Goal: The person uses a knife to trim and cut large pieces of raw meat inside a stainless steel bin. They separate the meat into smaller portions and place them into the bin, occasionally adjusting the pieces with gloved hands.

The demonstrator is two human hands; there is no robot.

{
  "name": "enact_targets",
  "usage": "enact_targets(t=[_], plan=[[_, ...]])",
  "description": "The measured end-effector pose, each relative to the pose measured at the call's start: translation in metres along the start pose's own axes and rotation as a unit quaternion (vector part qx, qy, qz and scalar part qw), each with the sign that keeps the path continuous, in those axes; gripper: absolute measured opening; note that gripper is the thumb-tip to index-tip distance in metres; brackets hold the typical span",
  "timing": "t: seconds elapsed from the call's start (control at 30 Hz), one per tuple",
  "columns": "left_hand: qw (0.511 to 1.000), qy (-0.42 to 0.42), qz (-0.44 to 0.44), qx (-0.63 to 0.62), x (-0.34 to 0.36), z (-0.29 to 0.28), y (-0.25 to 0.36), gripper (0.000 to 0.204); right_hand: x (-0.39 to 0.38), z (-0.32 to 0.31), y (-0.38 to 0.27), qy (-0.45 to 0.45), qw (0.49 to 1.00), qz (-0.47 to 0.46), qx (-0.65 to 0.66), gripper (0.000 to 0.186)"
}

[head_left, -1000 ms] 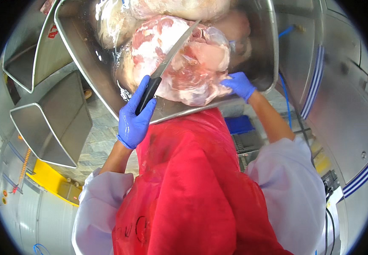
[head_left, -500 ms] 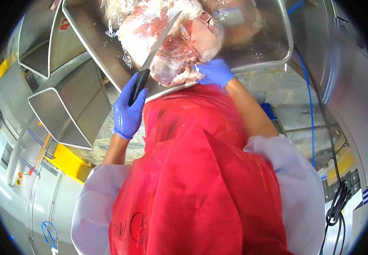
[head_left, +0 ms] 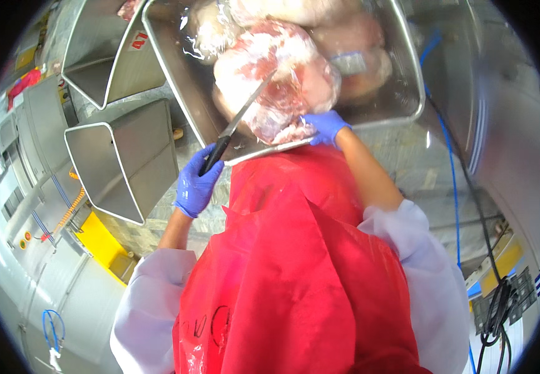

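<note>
A large piece of raw meat (head_left: 310, 75), pink with white fat, lies at the near side of a metal tray (head_left: 416, 93). My blue-gloved left hand (head_left: 196, 187) is closed round the black handle of a long knife (head_left: 222, 144). Its narrow blade points away from me and slants to the right over the meat; whether the edge touches it I cannot tell. At the tray's near rim, my blue-gloved right hand (head_left: 326, 128) grips the near end of the meat, with some fingertips hidden.
More pale meat pieces (head_left: 351, 37) fill the tray's far part, some looking wrapped in clear film. Open metal bins (head_left: 123, 168) stand to the left. A blue hose (head_left: 453, 187) and a black cable (head_left: 478, 206) hang at the right. My red apron (head_left: 295, 262) meets the tray's near edge.
The view has shifted, so more of the tray shows and everything sits lower in it. My left hand still holds the knife and my right hand stays on the meat.
</note>
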State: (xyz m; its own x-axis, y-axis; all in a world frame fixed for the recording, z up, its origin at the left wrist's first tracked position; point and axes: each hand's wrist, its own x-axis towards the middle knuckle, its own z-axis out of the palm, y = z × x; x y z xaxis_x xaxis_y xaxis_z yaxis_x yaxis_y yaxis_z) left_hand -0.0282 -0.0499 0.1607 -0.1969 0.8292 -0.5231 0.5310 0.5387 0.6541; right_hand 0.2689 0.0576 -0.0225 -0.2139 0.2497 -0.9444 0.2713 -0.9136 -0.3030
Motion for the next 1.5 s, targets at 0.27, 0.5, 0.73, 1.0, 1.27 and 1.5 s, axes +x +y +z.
enact_targets(t=[0.27,0.5,0.73,1.0,1.27,1.5], plan=[[0.966,0.120,-0.127,-0.192,0.013,0.065,-0.053,0.023,0.080,-0.007,0.036,0.004,0.991,0.108,0.081,0.026],[0.914,0.194,-0.106,-0.341,0.101,0.178,-0.147,0.038,0.155,-0.020,0.069,-0.110,0.981,0.153,0.039,0.014],[0.816,0.098,-0.257,-0.509,0.148,0.177,-0.147,0.053,0.178,-0.013,0.052,-0.263,0.929,0.231,0.124,0.015],[0.746,0.035,-0.238,-0.621,0.102,0.116,-0.057,0.030,0.109,-0.004,-0.025,-0.177,0.977,0.085,0.080,0.014],[0.732,0.038,-0.233,-0.639,0.119,0.126,-0.128,0.015,0.070,0.008,-0.044,-0.177,0.980,0.027,0.089,0.013],[0.767,0.101,-0.303,-0.556,0.103,0.165,-0.127,0.028,0.055,-0.002,-0.044,-0.154,0.982,-0.001,0.105,0.013]])
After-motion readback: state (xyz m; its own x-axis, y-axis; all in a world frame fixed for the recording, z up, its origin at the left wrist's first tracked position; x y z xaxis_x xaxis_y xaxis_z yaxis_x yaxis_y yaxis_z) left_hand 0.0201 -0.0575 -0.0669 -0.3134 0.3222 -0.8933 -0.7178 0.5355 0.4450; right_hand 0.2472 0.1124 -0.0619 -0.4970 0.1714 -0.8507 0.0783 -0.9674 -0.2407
